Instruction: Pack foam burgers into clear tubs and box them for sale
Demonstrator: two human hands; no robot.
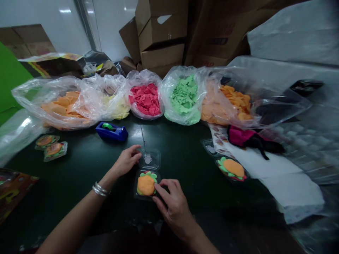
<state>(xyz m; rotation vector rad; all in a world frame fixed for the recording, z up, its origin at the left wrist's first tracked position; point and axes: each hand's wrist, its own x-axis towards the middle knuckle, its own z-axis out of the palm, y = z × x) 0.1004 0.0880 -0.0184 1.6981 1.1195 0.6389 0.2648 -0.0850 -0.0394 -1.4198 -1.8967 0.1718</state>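
Note:
A clear plastic clamshell case [147, 173] lies open on the dark table [87, 165] in front of me. Its near half holds a stack of felt pieces topped by an orange round [145, 185] with green edges showing. My right hand [173, 204] rests at the case's right side, fingers curled, with the fingertips touching the orange stack. My left hand [128, 159] pinches the left edge of the case's empty lid half [149, 158]. Silver bangles [100, 189] circle my left wrist.
Several open plastic bags stand along the back: orange felt [63, 105], yellow [118, 107], red [146, 99], green [184, 95], orange [233, 100]. A blue tape dispenser [111, 131] lies left of centre. Filled cases lie at left [51, 145] and right [231, 168]. Cardboard boxes [161, 35] stack behind.

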